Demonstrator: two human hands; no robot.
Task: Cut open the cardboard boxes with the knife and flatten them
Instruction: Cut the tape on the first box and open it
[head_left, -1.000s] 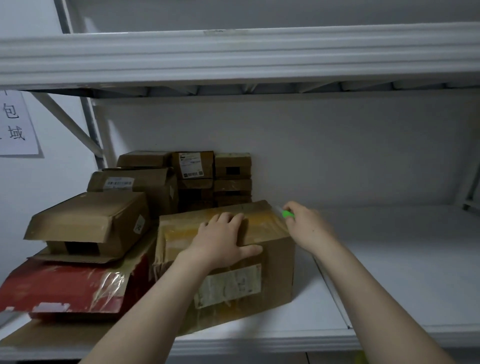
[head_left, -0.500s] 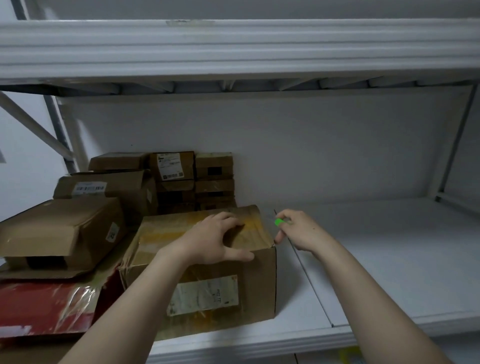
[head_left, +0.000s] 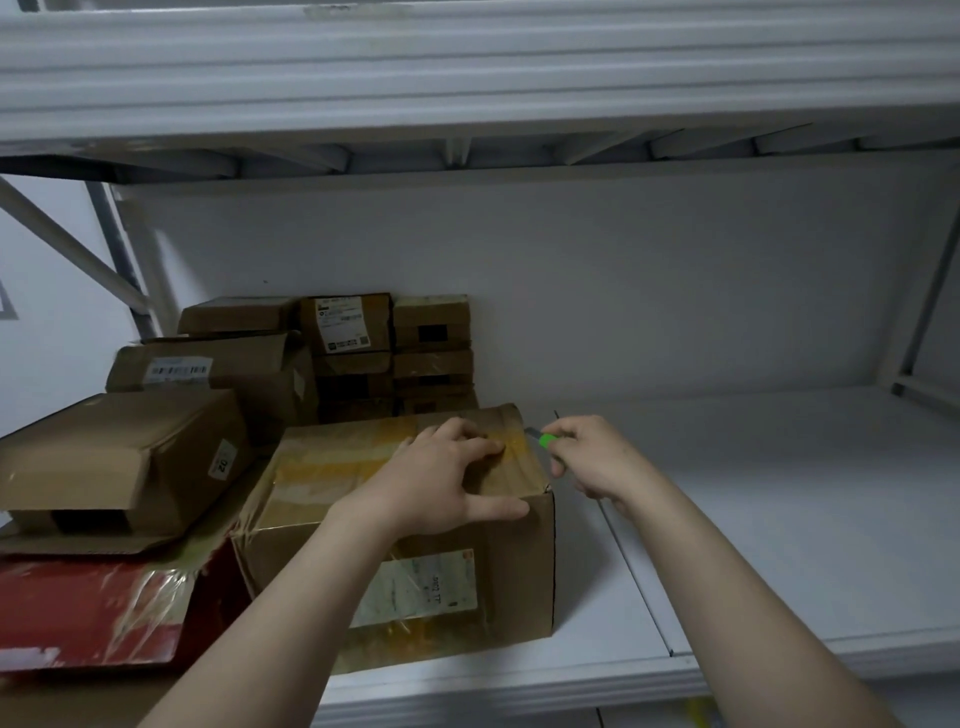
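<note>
Left hand (head_left: 441, 483) flat, we steadied cardboard box (head_left: 415, 587); right hand (head_left: 592, 460) gripped green knife (head_left: 545, 441) at far-right edge; tape cut seemed next.

The left hand (head_left: 436, 483) and right hand (head_left: 592, 460) are showing bare, and the left forearm (head_left: 291, 597) and right forearm (head_left: 727, 582) are running bare to the near edge.

This looks like a storeroom or parcel depot. White metal racking (head_left: 467, 67) with diagonal braces (head_left: 67, 244) stands against a plain white wall (head_left: 623, 286). Taped cardboard boxes (head_left: 249, 379) bearing printed shipping labels (head_left: 340, 325) with barcodes are stacked at the left end of a shelf (head_left: 779, 519).
</note>
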